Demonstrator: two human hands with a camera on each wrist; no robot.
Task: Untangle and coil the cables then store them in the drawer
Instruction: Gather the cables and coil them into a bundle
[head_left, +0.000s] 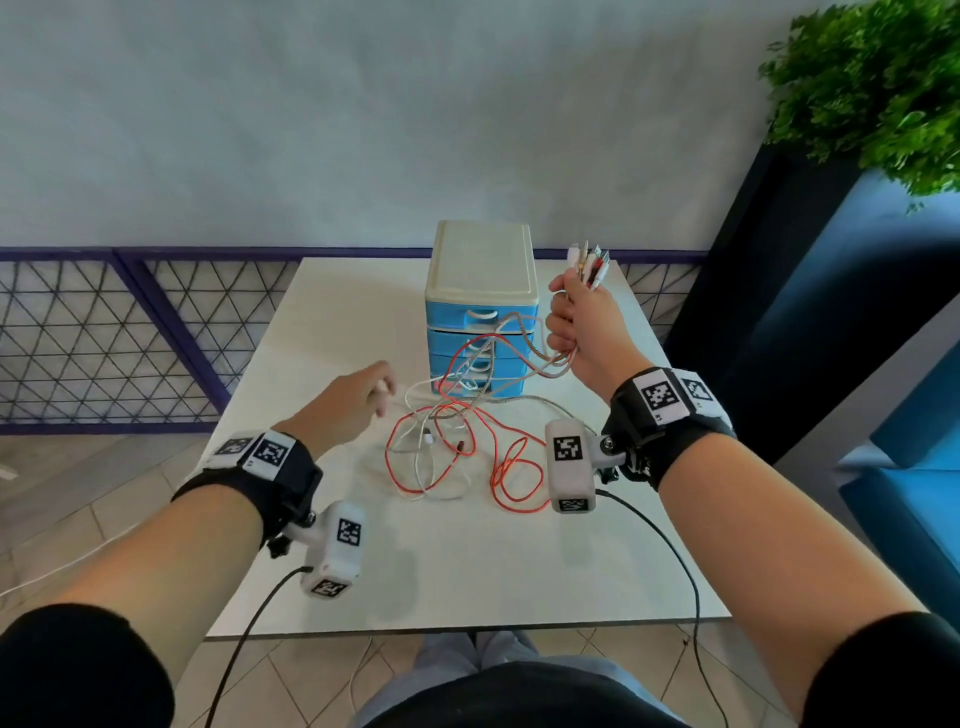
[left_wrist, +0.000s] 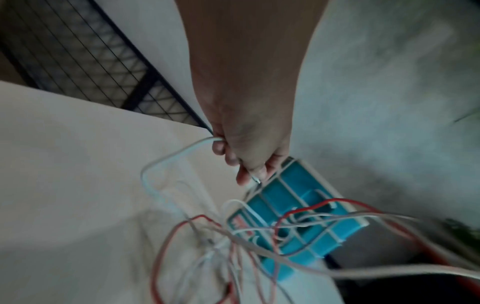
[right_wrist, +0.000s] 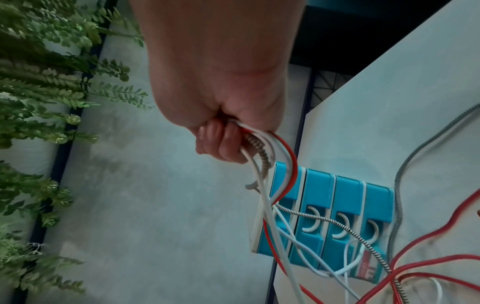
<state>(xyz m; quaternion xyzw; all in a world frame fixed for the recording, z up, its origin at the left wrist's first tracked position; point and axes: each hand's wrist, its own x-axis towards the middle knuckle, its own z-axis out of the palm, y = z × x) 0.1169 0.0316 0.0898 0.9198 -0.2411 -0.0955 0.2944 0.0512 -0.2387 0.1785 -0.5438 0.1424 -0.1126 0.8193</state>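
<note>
A tangle of red, white and braided grey cables (head_left: 457, 447) lies on the white table (head_left: 467, 561) in front of a small blue drawer unit (head_left: 480, 306) with a cream top. My right hand (head_left: 582, 325) is raised beside the unit and grips a bundle of cable ends (head_left: 589, 260), plugs sticking up above the fist; the strands (right_wrist: 262, 156) hang from it down to the pile. My left hand (head_left: 358, 402) is low at the tangle's left edge and pinches a white cable (left_wrist: 179, 156) near its plug. All drawers (right_wrist: 345, 222) look closed.
A dark lattice railing (head_left: 104, 332) runs behind the table. A green plant (head_left: 878, 88) on a dark planter and a blue seat (head_left: 914, 499) stand to the right. Black wrist-camera leads (head_left: 675, 561) trail over the table's near edge.
</note>
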